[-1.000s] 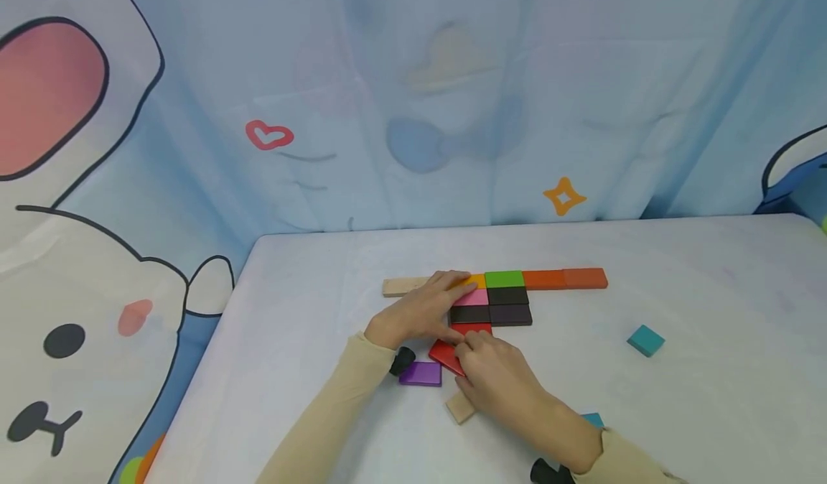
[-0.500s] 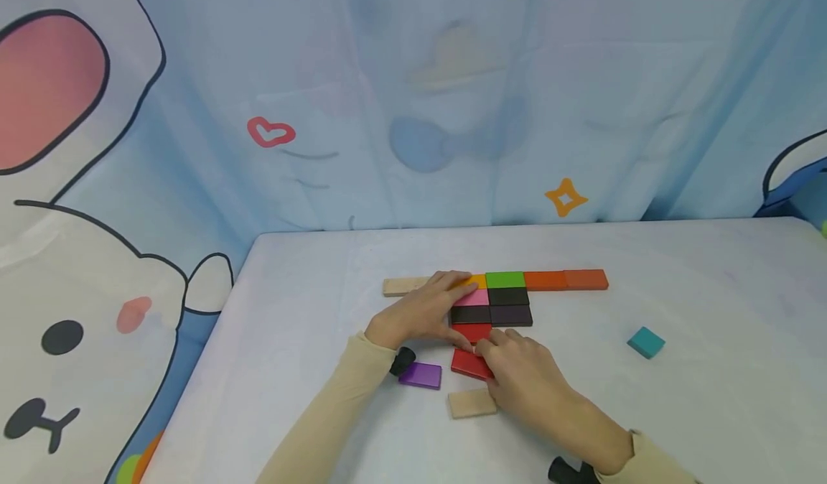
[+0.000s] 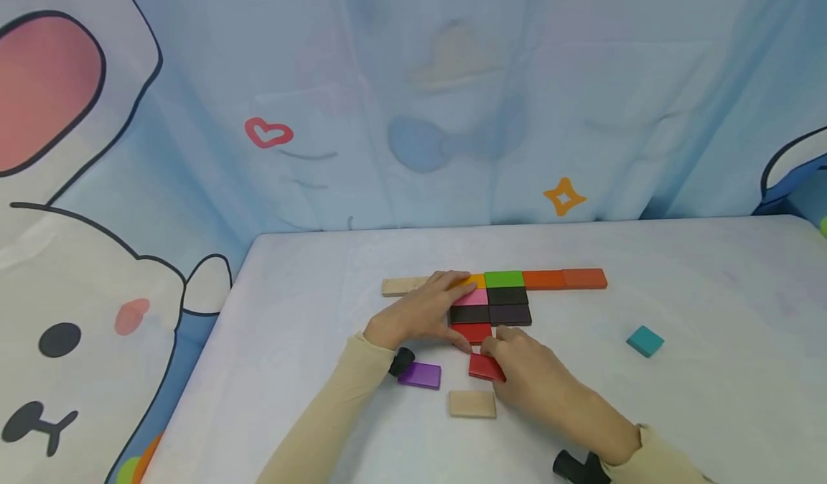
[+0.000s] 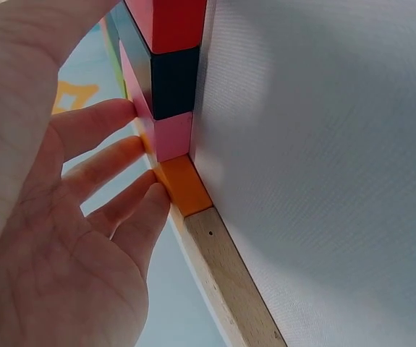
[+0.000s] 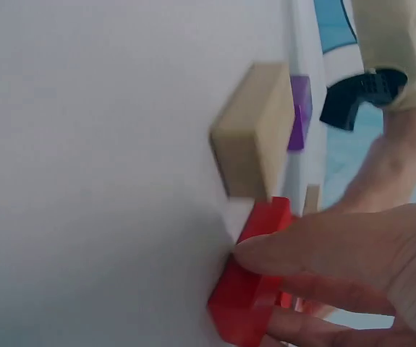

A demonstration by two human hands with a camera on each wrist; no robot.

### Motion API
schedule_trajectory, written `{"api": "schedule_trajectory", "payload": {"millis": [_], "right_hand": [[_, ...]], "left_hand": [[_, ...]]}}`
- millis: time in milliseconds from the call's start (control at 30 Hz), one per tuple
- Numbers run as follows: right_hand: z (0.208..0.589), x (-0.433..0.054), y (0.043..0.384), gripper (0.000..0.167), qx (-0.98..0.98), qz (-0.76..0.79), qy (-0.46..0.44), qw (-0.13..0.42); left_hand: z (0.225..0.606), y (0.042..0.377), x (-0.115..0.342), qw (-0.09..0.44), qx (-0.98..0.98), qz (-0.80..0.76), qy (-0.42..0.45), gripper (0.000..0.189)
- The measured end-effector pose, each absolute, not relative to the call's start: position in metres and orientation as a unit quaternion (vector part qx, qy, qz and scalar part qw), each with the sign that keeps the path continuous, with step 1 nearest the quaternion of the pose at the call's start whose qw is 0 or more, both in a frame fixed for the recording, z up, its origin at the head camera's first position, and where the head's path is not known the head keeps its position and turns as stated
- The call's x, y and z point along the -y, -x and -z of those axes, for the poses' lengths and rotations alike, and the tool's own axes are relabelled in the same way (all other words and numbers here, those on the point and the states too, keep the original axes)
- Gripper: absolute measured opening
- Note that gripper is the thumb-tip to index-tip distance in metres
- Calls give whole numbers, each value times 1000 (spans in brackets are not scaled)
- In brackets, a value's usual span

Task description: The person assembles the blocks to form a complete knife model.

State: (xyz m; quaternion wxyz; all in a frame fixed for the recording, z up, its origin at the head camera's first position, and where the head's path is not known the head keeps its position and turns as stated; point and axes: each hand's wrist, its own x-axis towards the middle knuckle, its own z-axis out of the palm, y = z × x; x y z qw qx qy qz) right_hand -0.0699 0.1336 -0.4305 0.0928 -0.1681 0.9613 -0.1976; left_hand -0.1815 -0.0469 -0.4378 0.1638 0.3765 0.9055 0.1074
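Observation:
My right hand (image 3: 533,373) pinches a red block (image 3: 483,368) between thumb and fingers, low over the table. In the right wrist view the thumb presses one long side of that red block (image 5: 249,293). My left hand (image 3: 420,315) rests at the left side of a flat layout of blocks, its fingertips on the orange block (image 4: 183,184) and pink block (image 4: 173,137). Its thumb lies beside another red block (image 3: 473,332), which sits below a black block (image 3: 469,314). A green block (image 3: 504,278) and two orange-red blocks (image 3: 563,279) continue the top row.
A plain wooden block (image 3: 472,403) lies in front of the held one. To its left lies a purple block (image 3: 420,375), close to the left wrist camera. A teal block (image 3: 645,341) sits apart at the right. Behind the table (image 3: 711,290) hangs a printed blue curtain (image 3: 362,53).
My right hand has moved right with the red block, off the left hand's thumb. The loose wooden block now shows whole and lies straighter. My left hand has stayed in place.

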Motion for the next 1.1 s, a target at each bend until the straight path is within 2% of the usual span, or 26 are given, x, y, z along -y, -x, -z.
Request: {"api": "schedule_trajectory", "payload": {"millis": [167,567,833,1100], "right_hand": [[429,-149,72,39,-967,174,155,103],[432,-160,71,42,-963,184,192,41],[427,-175,84,41,-970,171,174,0],[432,-172,95,39,-969,145,199,-19]], "left_hand": [[437,181,48,164,-907,-104,-374,108],[438,183,48,162,-905,-106,-378,108],[438,183,49,165,-904,-108,-378,107],[439,182,50,165,-904,-108,-378,107]]}}
